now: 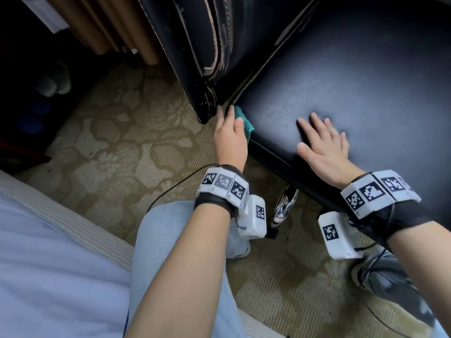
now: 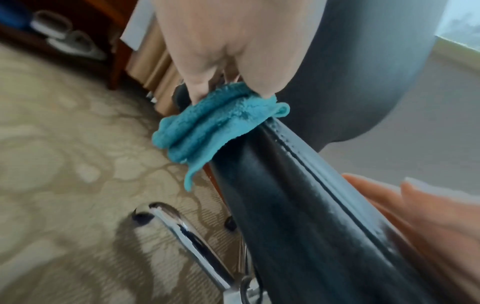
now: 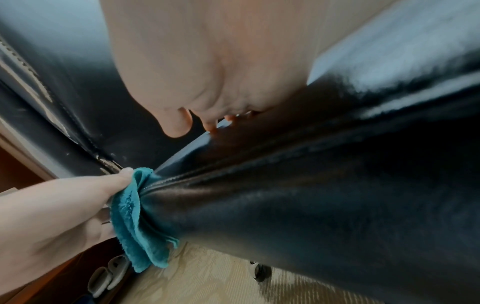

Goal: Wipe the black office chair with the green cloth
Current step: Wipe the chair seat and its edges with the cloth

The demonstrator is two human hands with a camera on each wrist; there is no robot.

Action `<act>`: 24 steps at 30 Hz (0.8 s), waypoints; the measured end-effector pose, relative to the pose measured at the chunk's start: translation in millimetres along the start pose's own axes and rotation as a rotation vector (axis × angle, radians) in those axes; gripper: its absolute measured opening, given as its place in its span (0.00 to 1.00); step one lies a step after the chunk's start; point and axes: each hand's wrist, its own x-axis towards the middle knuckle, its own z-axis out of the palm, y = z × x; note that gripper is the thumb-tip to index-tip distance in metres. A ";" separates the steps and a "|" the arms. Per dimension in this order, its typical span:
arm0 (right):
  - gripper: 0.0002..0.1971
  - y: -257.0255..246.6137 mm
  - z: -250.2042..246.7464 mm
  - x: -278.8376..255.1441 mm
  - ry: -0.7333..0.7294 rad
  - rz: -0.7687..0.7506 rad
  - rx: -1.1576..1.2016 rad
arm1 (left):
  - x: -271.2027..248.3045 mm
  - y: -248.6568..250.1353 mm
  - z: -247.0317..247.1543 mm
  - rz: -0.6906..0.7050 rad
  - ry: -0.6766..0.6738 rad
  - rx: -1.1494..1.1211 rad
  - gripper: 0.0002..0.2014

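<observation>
at the seat's (image 1: 353, 76) left corner, left grip (image 1: 229, 135) is clutching the cloth (image 1: 245, 123); right grip (image 1: 324, 145) is lying flat, released, on the seat.

chair (image 1: 353, 76): black, pale stitching, worn tan streaks | cloth (image 2: 215, 123): teal-green | carpet (image 1: 117, 147): beige, darker olive floral pattern | chair leg (image 2: 182, 232): chrome | wrist tags (image 1: 224, 184): white, black squares | trousers (image 1: 170, 240): light blue

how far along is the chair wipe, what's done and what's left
Nothing shows which parts are already wiped. In hand: the left hand presses the green cloth onto the seat corner beside the worn backrest, while the right hand lies flat on the seat. Probably left: the backrest and the rest of the seat.
</observation>
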 end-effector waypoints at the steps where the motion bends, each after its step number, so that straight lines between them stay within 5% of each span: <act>1: 0.27 -0.5 -0.1 0.4 -0.001 0.002 0.001 | -3.3 -2.2 0.9 -0.011 0.051 -0.078 0.20; 5: 0.29 -0.2 0.5 -0.5 -0.011 0.000 0.002 | -30.7 -11.3 12.7 -0.014 0.196 -0.213 0.24; 11: 0.36 -0.3 2.8 0.2 -0.001 0.005 -0.004 | -49.8 -13.6 28.0 0.065 0.193 -0.142 0.23; 18: 0.27 6.4 1.8 1.0 -0.001 -0.026 0.047 | -7.9 -7.5 14.0 -0.042 0.341 -0.130 0.19; 24: 0.35 4.8 2.7 1.4 -0.007 -0.019 0.068 | 11.6 -3.4 3.3 0.026 0.338 -0.013 0.18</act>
